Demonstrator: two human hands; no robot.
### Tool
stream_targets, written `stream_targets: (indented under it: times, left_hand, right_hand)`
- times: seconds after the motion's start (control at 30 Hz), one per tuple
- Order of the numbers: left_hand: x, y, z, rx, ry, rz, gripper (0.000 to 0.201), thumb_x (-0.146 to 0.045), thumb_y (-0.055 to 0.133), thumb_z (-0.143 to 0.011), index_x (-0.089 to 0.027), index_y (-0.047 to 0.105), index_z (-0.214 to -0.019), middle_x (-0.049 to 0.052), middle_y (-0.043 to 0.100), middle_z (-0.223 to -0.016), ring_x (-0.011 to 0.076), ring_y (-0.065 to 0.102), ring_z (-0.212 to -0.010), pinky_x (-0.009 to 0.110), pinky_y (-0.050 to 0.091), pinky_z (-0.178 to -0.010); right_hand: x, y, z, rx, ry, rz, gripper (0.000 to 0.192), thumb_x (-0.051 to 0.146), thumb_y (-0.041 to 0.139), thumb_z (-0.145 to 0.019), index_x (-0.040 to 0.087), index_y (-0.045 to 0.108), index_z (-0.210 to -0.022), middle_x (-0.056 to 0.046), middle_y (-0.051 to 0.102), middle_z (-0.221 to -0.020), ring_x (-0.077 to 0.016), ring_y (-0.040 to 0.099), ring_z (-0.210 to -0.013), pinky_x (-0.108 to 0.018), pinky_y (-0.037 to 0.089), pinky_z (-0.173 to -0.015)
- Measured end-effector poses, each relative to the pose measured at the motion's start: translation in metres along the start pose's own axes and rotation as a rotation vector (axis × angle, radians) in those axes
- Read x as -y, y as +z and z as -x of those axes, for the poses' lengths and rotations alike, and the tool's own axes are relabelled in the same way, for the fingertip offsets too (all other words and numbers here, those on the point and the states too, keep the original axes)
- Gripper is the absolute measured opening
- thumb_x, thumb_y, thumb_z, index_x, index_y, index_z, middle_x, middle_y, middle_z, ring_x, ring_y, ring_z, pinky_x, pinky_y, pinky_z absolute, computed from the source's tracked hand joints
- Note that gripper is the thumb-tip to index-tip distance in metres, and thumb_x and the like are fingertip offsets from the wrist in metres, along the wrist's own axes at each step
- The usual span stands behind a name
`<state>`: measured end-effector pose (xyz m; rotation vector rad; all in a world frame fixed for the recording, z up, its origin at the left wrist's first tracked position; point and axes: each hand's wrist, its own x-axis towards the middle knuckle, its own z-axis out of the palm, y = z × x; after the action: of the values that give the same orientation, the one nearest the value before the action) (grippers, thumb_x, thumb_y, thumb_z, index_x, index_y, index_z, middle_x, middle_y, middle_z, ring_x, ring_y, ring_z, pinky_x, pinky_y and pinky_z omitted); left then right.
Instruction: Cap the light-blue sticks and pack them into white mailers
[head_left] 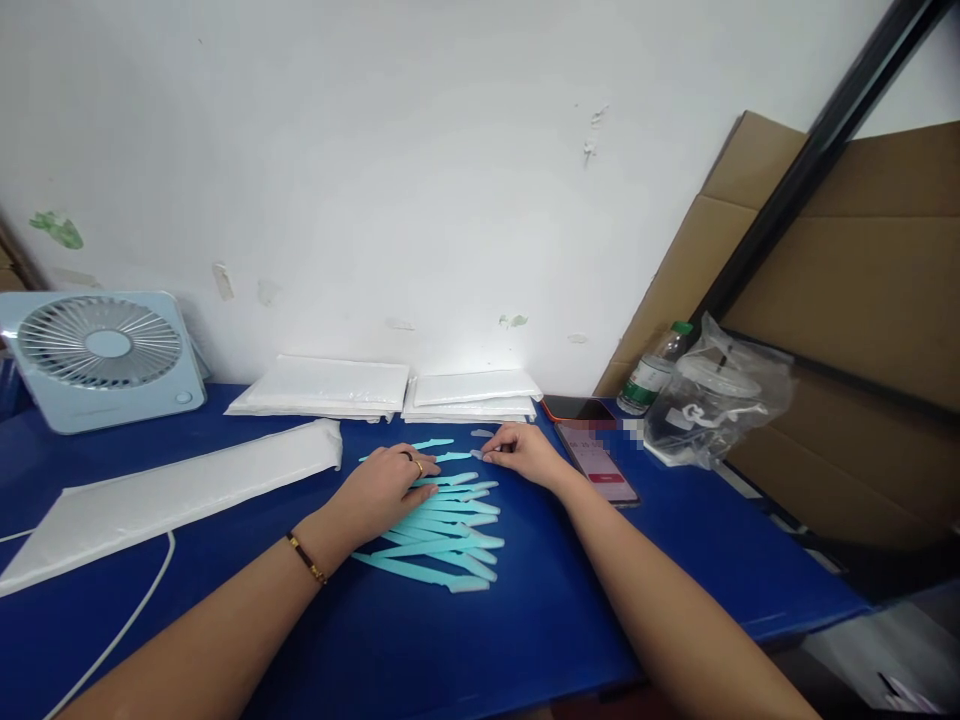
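Note:
A fan of turquoise eyebrow razors (442, 545) lies on the blue tabletop, their blade ends pointing right. My left hand (386, 485) is over the handles at the upper part of this fan. Its fingers are closed on one turquoise razor (454, 457), which sticks out to the right. My right hand (521, 452) pinches a small clear blade cap (477, 455) at that razor's tip; whether the cap is on the blade, I cannot tell. Another clear cap (481, 433) lies just beyond my right fingertips. One more razor (433, 443) rests above the left fingers.
White padded packets (330, 385) are stacked along the wall, and a long white one (187, 490) lies left. A pale blue fan (105, 360) stands far left. Phones (600, 465), a bottle (652, 370) and a bagged cup (712, 390) are at right, by cardboard (862, 270).

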<state>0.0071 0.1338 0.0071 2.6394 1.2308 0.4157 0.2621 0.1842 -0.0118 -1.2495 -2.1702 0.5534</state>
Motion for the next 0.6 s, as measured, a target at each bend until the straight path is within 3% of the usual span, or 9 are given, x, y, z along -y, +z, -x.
stream_targets:
  times: [0.17,0.3,0.47,0.6]
  left_hand:
    - [0.000,0.001,0.002,0.011,0.075,0.041,0.038,-0.044,0.041,-0.088,-0.024,0.058,-0.116,0.004,0.061,-0.118,0.0201,0.047,-0.117,0.033,0.037,-0.097]
    - [0.000,0.001,0.003,0.029,0.052,0.068,0.040,-0.043,0.043,-0.086,-0.023,0.056,-0.118,0.004,0.059,-0.121,0.0194,0.045,-0.120,0.031,0.038,-0.097]
    - [0.000,-0.001,0.005,0.014,-0.018,0.095,0.038,-0.042,0.044,-0.086,-0.024,0.057,-0.117,0.004,0.059,-0.121,0.0193,0.048,-0.116,0.031,0.040,-0.096]
    - [0.002,0.000,0.005,0.019,-0.005,0.104,0.039,-0.044,0.045,-0.085,-0.024,0.057,-0.117,0.003,0.058,-0.122,0.0187,0.047,-0.118,0.030,0.040,-0.096]
  right_hand:
    - [0.010,0.009,-0.002,0.011,-0.103,-0.029,0.016,0.028,0.065,-0.075,0.018,0.073,-0.086,-0.004,0.063,-0.080,-0.0133,0.060,-0.071,-0.023,0.045,-0.066]
    - [0.012,0.009,0.000,0.033,-0.192,0.064,0.018,0.027,0.059,-0.081,0.021,0.072,-0.092,-0.005,0.062,-0.084,-0.0138,0.060,-0.077,-0.025,0.045,-0.073]
    - [0.002,-0.003,0.004,0.019,-0.176,0.192,0.018,0.027,0.057,-0.082,0.022,0.072,-0.091,-0.005,0.063,-0.084,-0.0142,0.060,-0.074,-0.026,0.046,-0.072]
    - [0.004,0.001,0.003,0.004,-0.181,0.198,0.017,0.026,0.059,-0.081,0.022,0.072,-0.091,-0.005,0.063,-0.085,-0.0145,0.060,-0.075,-0.027,0.046,-0.073]
